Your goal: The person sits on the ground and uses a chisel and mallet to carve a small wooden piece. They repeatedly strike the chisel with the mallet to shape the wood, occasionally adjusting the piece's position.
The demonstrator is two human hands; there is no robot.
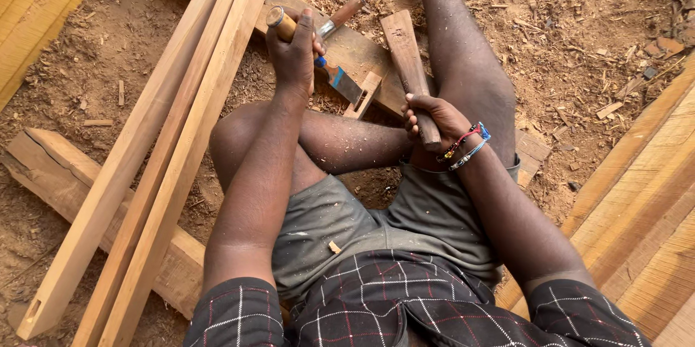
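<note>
Chisel work is what the hands are set up for: a wooden-handled chisel with a flat steel blade and a blue band at the ferrule (318, 54) is gripped in the left hand (293, 54), fist wrapped tight round the handle, blade angled down toward a small pale wooden block (363, 94) that lies on a broad dark plank (355, 50) on the ground. The right hand (433, 117) is closed round the narrow end of a heavy brown wooden mallet (409, 65), whose wide head points away from the body and sits near the chisel but apart from it.

A second tool with a reddish handle (340, 15) lies on the plank just beyond the chisel. Three long pale planed timber rails (166, 144) run diagonally past the left knee, resting on a rough thick beam (54, 166); one rail shows a mortise slot near its lower end. Sawdust and chips cover the dirt floor (565, 21).

To cut well here, I judge the chisel wants holding steady with its edge seated squarely on the block before any blow — and the mallet should meet the handle's end flat, not glancing. The bare legs (463, 65) lie close on both sides, so the edge is best kept pointing away from them.
</note>
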